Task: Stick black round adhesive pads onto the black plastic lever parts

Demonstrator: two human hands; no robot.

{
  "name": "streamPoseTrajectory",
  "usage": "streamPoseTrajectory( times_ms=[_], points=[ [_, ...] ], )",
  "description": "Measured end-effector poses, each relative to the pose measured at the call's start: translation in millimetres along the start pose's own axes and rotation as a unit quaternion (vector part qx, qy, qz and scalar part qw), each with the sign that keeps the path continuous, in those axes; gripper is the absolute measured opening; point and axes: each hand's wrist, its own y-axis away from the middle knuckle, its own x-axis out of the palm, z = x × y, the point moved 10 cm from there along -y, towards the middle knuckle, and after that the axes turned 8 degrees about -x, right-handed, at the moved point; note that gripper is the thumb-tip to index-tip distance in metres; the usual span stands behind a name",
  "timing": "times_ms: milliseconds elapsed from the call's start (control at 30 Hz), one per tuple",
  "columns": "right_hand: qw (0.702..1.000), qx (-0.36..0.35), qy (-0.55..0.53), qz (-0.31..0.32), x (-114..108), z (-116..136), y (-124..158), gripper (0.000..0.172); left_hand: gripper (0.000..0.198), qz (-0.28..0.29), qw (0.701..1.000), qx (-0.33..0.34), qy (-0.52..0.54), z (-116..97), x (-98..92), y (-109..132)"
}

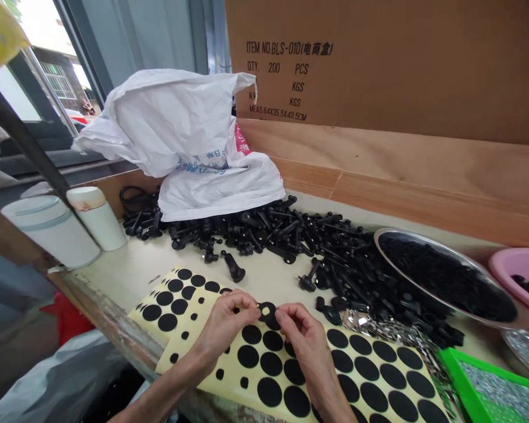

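Note:
My left hand [224,324] and my right hand [300,341] meet above a yellow backing sheet [211,376], and their fingertips pinch a black rubber ring [267,312] between them. Rows of black adhesive discs [270,392] cover that sheet beneath my hands. A second yellow sheet [139,314] with more discs lies to the left, partly under the first. Just beyond my fingers, a loose heap of black plastic bolts [291,244] spreads across the table.
A steel bowl [423,249] full of small black parts stands at right, next to a pink basin [522,264]. A green tray [467,382] holds silver pieces. A white plastic bag [194,141], a cardboard carton [335,59] and white containers [48,229] line the table's back and left.

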Motion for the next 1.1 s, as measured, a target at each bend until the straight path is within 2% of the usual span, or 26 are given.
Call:
streamPoseTrajectory(
  times_ms=[133, 200, 267, 300, 367, 433, 500, 567, 633, 700, 800, 900, 1000, 1100],
  points=[
    [0.999, -0.028, 0.033, 0.004, 0, 8, 0, 0.027, 0.014, 0.023, 0.999, 0.011, -0.03, -2, 5.8, 1],
    [0.993, -0.085, 0.078, -0.002, 1, 22, 2, 0.022, 0.017, 0.036, 0.999, 0.02, -0.029, -7, 7.4, 5],
    [0.974, -0.184, 0.131, -0.016, 6, 44, 11, 0.016, 0.023, 0.036, 0.999, 0.03, -0.013, -12, 4.3, 6],
    [0.959, -0.236, 0.153, -0.028, 8, 55, 18, 0.014, 0.025, 0.02, 0.999, 0.035, -0.008, -13, -1.3, 5],
    [0.928, -0.323, 0.172, -0.068, 8, 75, 33, 0.012, 0.031, -0.053, 0.996, 0.058, -0.032, -16, -21.1, -3],
    [0.911, -0.354, 0.165, -0.135, -5, 82, 42, 0.011, 0.039, -0.128, 0.983, 0.101, -0.086, -22, -41.3, -16],
    [0.921, -0.31, 0.137, -0.193, -25, 74, 38, 0.009, 0.032, -0.148, 0.972, 0.135, -0.123, -26, -50.9, -34],
    [0.957, -0.185, 0.078, -0.211, -40, 47, 23, 0.013, 0.013, -0.13, 0.974, 0.139, -0.119, -27, -53.8, -51],
    [0.978, -0.061, 0.008, -0.198, -43, 20, 12, 0.028, 0.012, -0.115, 0.98, 0.131, -0.095, -31, -53.2, -57],
    [0.984, 0.002, -0.044, -0.171, -36, 8, 7, 0.044, 0.017, -0.091, 0.986, 0.123, -0.064, -37, -44.5, -50],
    [0.985, 0.015, -0.101, -0.139, -18, 10, 4, 0.063, 0.015, 0.009, 0.993, 0.078, 0.086, -31, -13.5, -28],
    [0.979, -0.02, -0.16, -0.122, -7, 18, 4, 0.076, 0.017, 0.106, 0.953, -0.004, 0.285, -8, 24.4, -5],
    [0.982, -0.063, -0.151, -0.092, -6, 28, 3, 0.077, 0.022, 0.162, 0.916, -0.071, 0.359, 14, 51.7, 7],
    [0.994, -0.098, -0.049, -0.015, 1, 37, 5, 0.068, 0.026, 0.214, 0.901, -0.123, 0.356, 25, 63.9, 10]
  ],
)
